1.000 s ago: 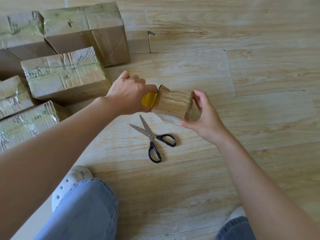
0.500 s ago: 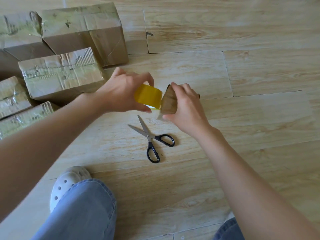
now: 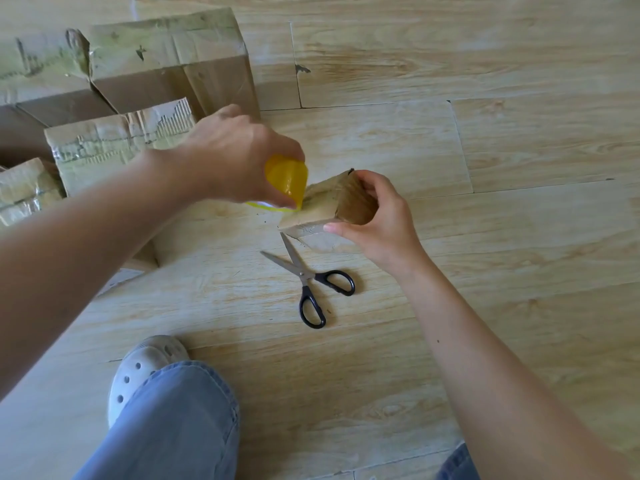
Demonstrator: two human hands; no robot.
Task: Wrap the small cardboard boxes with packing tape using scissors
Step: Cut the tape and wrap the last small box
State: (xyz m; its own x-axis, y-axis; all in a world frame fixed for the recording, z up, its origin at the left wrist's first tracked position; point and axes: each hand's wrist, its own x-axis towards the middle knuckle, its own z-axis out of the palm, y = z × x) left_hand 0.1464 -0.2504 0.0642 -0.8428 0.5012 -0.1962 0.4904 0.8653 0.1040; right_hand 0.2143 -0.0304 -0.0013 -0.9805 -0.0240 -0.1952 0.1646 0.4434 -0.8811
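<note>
A small cardboard box (image 3: 325,206), glossy with tape, is held above the wooden floor by my right hand (image 3: 377,220), which grips its right end. My left hand (image 3: 235,157) holds a yellow roll of packing tape (image 3: 286,181) pressed against the box's upper left face. Black-handled scissors (image 3: 306,282) lie partly open on the floor just below the box, untouched by either hand.
Several taped cardboard boxes (image 3: 117,147) are stacked on the floor at the upper left, the biggest (image 3: 173,64) behind them. My jeans-clad knee and a white clog (image 3: 145,368) sit at the bottom left. Wooden floor (image 3: 485,98) stretches to the right.
My right hand has turned the box so a long face points up and now grips its right end. The tape roll in my left hand has moved over the box's top left face.
</note>
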